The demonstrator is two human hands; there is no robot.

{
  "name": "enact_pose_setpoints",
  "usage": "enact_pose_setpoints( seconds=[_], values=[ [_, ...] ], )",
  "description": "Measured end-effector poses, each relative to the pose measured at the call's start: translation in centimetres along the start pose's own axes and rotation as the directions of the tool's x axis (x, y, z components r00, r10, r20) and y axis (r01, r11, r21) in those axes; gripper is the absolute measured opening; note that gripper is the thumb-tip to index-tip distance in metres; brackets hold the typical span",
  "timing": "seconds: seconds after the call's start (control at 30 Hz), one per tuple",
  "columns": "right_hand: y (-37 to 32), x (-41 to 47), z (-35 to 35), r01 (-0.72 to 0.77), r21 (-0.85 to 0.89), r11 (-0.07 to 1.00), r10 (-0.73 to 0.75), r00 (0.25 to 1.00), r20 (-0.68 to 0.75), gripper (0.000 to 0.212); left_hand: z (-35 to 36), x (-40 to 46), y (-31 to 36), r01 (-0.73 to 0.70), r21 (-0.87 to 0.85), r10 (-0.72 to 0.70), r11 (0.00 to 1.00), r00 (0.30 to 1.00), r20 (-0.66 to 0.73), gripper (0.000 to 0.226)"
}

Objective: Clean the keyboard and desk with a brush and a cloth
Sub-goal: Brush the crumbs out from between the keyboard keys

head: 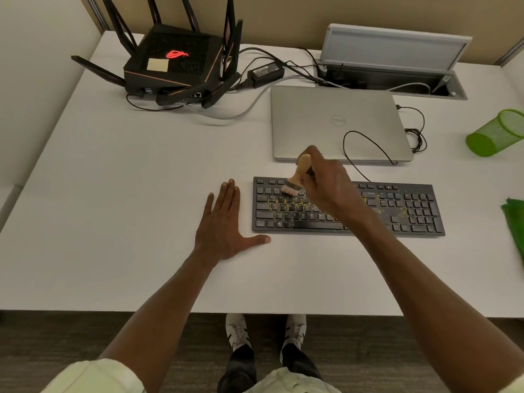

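Head view: brushing yellow crumbs off the keyboard (348, 207).

With the keyboard as landmark: the right hand (329, 184) is curling around the wooden handle of the brush (297, 177), its bristles touching the upper-left keys, while the left hand (226, 222) is lying flat and spread on the desk (113, 180) just beside the keyboard's left end, not visibly touching it. Yellow grit (397, 212) is sitting across the letter rows and near the number pad. Short strokes in one direction, probably toward an edge, should be lifting grit from between keys without scattering it. A green cloth (514, 222) is waiting to the right.
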State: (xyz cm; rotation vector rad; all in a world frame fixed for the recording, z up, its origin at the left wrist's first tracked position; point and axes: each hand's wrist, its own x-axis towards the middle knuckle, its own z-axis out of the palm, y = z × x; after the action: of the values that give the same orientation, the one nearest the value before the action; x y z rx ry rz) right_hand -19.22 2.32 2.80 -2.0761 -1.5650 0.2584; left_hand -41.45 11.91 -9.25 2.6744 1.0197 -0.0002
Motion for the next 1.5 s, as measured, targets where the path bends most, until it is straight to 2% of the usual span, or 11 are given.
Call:
enact_pose_setpoints(
  seconds=[0.17,0.4,0.63,0.7,0.8,0.9,0.97,1.07,1.23,1.37,1.5],
  values=[
    [1.8,-0.2,-1.3,0.119,-0.09,0.989,-0.109,0.988,0.113,0.015,0.0,0.1,-0.1,0.004,0.0,-0.004,1.0,1.0,0.02,0.147],
    [2.1,0.3,-1.8,0.087,0.011,0.996,-0.088,0.99,0.107,0.016,0.0,0.1,-0.1,0.007,0.001,-0.007,1.0,1.0,0.017,0.147],
    [2.9,0.0,-2.3,0.055,-0.078,0.995,-0.045,0.991,0.123,0.015,-0.1,0.0,-0.1,0.009,-0.008,-0.009,1.0,1.0,0.023,0.148],
    [2.9,0.1,-2.5,0.013,-0.059,0.998,-0.008,0.996,0.087,0.019,-0.1,0.0,0.0,0.006,-0.003,-0.006,1.0,1.0,0.027,0.148],
    [2.9,0.6,-2.4,-0.119,-0.026,0.993,0.117,0.992,-0.052,0.02,-0.1,0.0,-0.1,0.004,-0.01,-0.003,1.0,1.0,0.015,0.147],
    [2.7,0.9,-1.6,-0.248,0.019,0.969,0.247,0.954,-0.167,0.025,0.0,-0.1,0.0,0.0,-0.007,0.0,1.0,1.0,0.004,0.147],
    [2.2,0.9,-0.8,-0.308,0.071,0.949,0.316,0.93,-0.188,0.026,0.0,-0.1,0.0,-0.001,-0.021,0.0,1.0,1.0,-0.012,0.146],
    [1.6,0.6,0.2,-0.337,0.089,0.937,0.348,0.919,-0.186,0.026,0.0,-0.1,0.0,0.0,-0.008,0.0,1.0,1.0,-0.001,0.146],
    [1.6,-0.3,0.3,-0.357,0.008,0.934,0.351,0.913,-0.207,0.025,0.1,-0.1,-0.1,-0.003,-0.02,0.003,1.0,1.0,-0.007,0.146],
    [1.0,0.1,-0.4,-0.373,0.073,0.925,0.379,0.892,-0.247,0.028,0.1,-0.1,-0.1,-0.004,-0.012,0.004,1.0,1.0,-0.004,0.146],
    [0.8,-0.1,0.0,-0.374,0.102,0.922,0.388,0.896,-0.216,0.026,0.1,0.0,-0.2,-0.003,-0.013,0.003,1.0,1.0,0.0,0.146]
  ],
)
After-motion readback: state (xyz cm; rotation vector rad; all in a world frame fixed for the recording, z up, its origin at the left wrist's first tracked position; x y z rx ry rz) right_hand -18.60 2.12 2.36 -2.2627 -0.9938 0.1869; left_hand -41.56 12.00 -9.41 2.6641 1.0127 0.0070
